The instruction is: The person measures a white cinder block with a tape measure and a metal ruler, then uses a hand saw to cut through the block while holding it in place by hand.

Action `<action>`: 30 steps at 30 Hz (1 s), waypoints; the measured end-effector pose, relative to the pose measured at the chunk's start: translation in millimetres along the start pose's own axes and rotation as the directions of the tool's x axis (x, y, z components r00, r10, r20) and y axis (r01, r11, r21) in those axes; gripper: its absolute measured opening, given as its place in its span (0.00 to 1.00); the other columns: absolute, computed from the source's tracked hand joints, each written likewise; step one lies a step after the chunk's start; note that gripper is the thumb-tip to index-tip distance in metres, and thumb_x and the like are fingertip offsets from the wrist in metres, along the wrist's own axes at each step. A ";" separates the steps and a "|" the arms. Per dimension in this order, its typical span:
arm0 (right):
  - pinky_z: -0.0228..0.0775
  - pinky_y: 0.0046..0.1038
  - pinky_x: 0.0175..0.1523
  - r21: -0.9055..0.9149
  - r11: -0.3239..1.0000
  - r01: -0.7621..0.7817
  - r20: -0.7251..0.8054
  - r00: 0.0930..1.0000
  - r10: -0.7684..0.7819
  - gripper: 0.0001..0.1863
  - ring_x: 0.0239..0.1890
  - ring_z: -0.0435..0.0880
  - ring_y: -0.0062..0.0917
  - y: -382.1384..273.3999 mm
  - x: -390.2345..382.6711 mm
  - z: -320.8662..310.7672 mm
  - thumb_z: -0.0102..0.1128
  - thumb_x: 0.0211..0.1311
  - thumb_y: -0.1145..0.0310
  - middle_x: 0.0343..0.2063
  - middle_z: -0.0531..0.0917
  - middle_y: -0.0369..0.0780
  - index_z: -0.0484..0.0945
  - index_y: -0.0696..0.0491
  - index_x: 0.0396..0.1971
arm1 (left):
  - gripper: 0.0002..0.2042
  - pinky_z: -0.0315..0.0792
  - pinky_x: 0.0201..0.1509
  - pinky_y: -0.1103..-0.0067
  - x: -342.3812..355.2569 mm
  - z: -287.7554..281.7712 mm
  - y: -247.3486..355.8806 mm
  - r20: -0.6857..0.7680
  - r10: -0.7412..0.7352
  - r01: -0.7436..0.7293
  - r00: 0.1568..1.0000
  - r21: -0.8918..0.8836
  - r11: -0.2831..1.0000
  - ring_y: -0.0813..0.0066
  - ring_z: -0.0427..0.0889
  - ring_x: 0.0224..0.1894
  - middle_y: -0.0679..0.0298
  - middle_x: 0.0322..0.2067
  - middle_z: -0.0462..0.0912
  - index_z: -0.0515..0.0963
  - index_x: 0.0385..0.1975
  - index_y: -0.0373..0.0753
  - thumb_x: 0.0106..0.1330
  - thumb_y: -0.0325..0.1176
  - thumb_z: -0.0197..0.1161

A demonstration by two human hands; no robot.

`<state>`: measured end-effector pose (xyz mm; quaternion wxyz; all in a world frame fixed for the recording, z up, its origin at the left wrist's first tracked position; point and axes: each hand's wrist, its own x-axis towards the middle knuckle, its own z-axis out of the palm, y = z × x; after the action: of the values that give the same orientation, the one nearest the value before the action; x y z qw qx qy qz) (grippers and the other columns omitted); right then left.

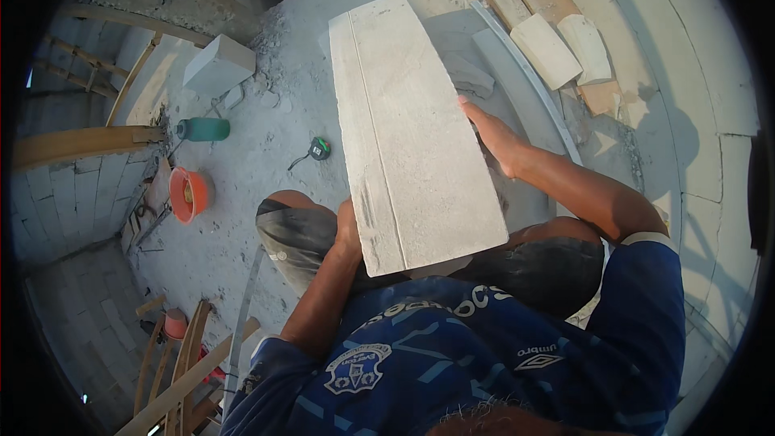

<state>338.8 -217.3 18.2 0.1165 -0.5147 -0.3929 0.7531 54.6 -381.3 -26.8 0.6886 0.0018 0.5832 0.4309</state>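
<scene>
Head view: a long pale grey block (pixel 412 137) of aerated-concrete look is held across the lap, its long axis running away from the body, far end pointing up-frame and slightly left, near end resting by the knees against the blue shirt (pixel 452 355). The far end appears narrower; edges bend with the lens. A straight scored line is seen running lengthwise down the top face, left of centre. The surface is matte, dusty and finely pitted, with darker smudges near the lower left corner.

The right hand (pixel 494 139) is pressed flat against the block's right edge about midway, fingers wrapped over the side. The left hand (pixel 349 230) is set under the near left corner; its fingers are hidden by the block, so the closure cannot be told.

The block is supported over dark shorts (pixel 295 238), above a dusty grey concrete floor (pixel 242 194) strewn with rubble. Beside it on the floor, a small green tape measure (pixel 320 148) is lying, well apart from a green cylinder (pixel 203 129), an orange bucket (pixel 188 194) and a loose grey block (pixel 218 64). Two cream wedge-shaped pieces (pixel 565 50) are lying on a plank at upper right. A pale block wall (pixel 702 113) curves along the right. Wooden scaffolding poles (pixel 173 363) are seen at lower left, with a lower level beneath.
</scene>
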 end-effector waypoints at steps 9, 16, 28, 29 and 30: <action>0.72 0.45 0.67 0.006 0.997 0.072 0.062 0.995 -0.073 0.46 0.64 0.77 0.40 -69.4 -80.8 29.1 0.28 0.74 0.30 0.67 0.67 0.53 0.58 0.53 0.75 | 0.23 0.85 0.46 0.66 -87.0 3.1 74.6 0.126 0.397 -0.364 0.909 -0.224 0.904 0.57 0.89 0.42 0.49 0.48 0.85 0.73 0.60 0.29 0.76 0.42 0.52; 0.85 0.37 0.53 -0.067 0.932 0.355 0.166 0.926 -0.341 0.55 0.45 0.89 0.42 -161.2 -53.9 6.1 0.29 0.70 0.25 0.50 0.73 0.58 0.59 0.68 0.68 | 0.27 0.85 0.48 0.64 -82.6 55.4 175.8 0.347 0.649 -0.582 0.677 -0.288 0.760 0.53 0.89 0.42 0.46 0.48 0.85 0.73 0.60 0.28 0.75 0.48 0.52; 0.84 0.38 0.44 -0.206 0.943 0.260 0.068 0.965 -0.252 0.41 0.37 0.88 0.40 -276.8 -10.6 -20.7 0.35 0.76 0.37 0.36 0.83 0.61 0.64 0.61 0.68 | 0.35 0.80 0.43 0.71 -3.3 86.7 385.3 0.674 0.339 -0.574 0.657 0.156 0.804 0.56 0.85 0.36 0.50 0.36 0.86 0.75 0.48 0.32 0.73 0.68 0.49; 0.84 0.38 0.44 -0.203 0.943 0.266 0.067 0.964 -0.257 0.41 0.38 0.88 0.40 -279.9 -5.2 -21.0 0.36 0.76 0.37 0.37 0.83 0.61 0.64 0.61 0.68 | 0.36 0.80 0.46 0.70 -4.2 90.9 403.3 0.731 0.169 -0.469 0.661 0.227 0.854 0.55 0.86 0.41 0.48 0.42 0.85 0.75 0.52 0.32 0.71 0.67 0.54; 0.84 0.38 0.45 -0.201 0.942 0.268 0.065 0.963 -0.261 0.42 0.38 0.88 0.41 -282.5 -0.3 -21.8 0.36 0.76 0.36 0.37 0.82 0.61 0.64 0.61 0.68 | 0.36 0.80 0.48 0.69 -3.7 91.9 408.1 0.794 0.037 -0.382 0.607 0.251 0.889 0.54 0.86 0.44 0.46 0.44 0.85 0.74 0.55 0.31 0.70 0.66 0.56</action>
<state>293.1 -19.6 216.0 0.1548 -0.4524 -0.5370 0.6950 -112.6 -81.0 211.6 0.7981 0.3947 0.3026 0.3402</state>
